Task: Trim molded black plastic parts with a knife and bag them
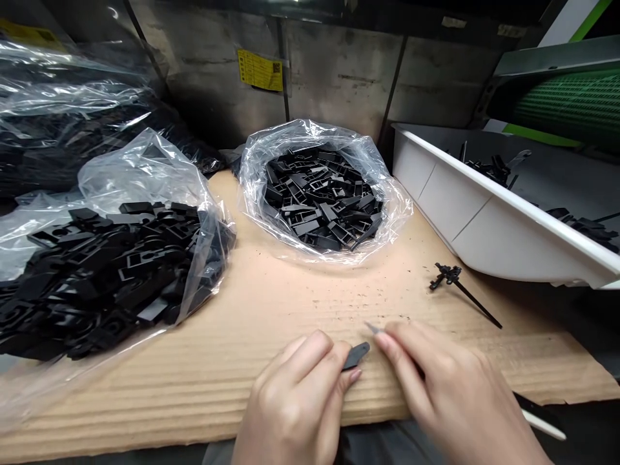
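While the left hand [300, 394]'s got its grip on a black part [357, 356], the right hand [450, 381] pinches a pointy grey tool [372, 328] around its 1 o'clock.

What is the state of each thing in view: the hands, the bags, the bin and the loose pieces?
Left hand: closed on a dark part, whose end sticks out.
Right hand: pinching a thin pointed piece.
Left bag: open, black parts inside.
Middle bag: open, filled with similar-coloured parts.
White bin: open-topped, partly filled.
Stemmed black piece: lying loose on the cardboard.
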A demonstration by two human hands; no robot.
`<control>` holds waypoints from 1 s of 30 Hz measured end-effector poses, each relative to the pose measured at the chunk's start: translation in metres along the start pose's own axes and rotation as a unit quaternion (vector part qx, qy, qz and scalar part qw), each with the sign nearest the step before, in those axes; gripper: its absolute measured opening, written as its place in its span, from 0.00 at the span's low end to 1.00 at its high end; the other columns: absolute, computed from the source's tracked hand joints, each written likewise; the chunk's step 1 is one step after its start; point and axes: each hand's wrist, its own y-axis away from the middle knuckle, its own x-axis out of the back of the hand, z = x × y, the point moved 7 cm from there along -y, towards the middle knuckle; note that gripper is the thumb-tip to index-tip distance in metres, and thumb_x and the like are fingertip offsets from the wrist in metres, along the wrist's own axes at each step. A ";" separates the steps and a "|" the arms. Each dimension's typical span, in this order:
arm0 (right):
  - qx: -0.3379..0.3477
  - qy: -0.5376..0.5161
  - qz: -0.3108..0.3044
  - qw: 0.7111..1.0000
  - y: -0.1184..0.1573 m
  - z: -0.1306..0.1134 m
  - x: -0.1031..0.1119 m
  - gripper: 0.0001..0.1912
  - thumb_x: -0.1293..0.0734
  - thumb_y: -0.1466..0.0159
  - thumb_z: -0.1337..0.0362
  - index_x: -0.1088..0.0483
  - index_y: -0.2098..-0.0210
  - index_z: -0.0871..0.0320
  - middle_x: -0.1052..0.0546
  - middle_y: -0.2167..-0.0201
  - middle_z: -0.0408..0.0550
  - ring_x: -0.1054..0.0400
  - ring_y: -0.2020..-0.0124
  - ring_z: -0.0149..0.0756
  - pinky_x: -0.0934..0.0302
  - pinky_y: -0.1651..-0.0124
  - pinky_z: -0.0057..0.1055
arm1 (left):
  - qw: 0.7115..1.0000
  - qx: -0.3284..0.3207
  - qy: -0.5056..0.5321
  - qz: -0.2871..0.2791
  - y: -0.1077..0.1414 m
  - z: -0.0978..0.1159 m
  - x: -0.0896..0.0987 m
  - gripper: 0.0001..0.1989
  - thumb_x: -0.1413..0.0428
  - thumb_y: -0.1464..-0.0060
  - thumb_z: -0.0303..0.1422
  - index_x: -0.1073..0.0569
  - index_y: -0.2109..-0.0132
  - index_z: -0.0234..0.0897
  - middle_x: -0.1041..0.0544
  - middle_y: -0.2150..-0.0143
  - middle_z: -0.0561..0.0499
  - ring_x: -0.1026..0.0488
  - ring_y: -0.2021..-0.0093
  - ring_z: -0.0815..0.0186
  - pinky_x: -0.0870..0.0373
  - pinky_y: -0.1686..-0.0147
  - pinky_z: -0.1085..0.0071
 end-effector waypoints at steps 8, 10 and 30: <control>0.018 -0.066 -0.009 0.998 0.002 0.002 0.003 0.12 0.45 0.37 0.60 0.37 0.56 0.51 0.27 0.66 0.44 0.31 0.68 0.34 0.38 0.70 0.28 | 0.999 0.026 0.011 -0.024 0.001 -0.001 -0.002 0.10 0.54 0.45 0.23 0.29 0.62 0.37 0.33 0.71 0.51 0.32 0.70 0.65 0.34 0.71 0.71; 0.008 -0.065 -0.023 0.998 -0.001 -0.003 0.000 0.13 0.44 0.37 0.59 0.37 0.55 0.51 0.27 0.67 0.44 0.31 0.68 0.35 0.36 0.69 0.31 | 0.999 0.025 0.000 -0.021 0.002 -0.001 -0.002 0.10 0.53 0.45 0.23 0.29 0.63 0.37 0.33 0.71 0.51 0.32 0.70 0.65 0.34 0.71 0.71; 0.084 -0.046 0.003 0.995 0.022 0.009 0.018 0.11 0.46 0.37 0.64 0.34 0.60 0.52 0.26 0.69 0.44 0.29 0.65 0.34 0.33 0.68 0.27 | 0.997 0.043 0.013 -0.069 -0.004 0.004 0.001 0.11 0.51 0.46 0.27 0.30 0.56 0.39 0.28 0.65 0.51 0.28 0.65 0.65 0.32 0.66 0.74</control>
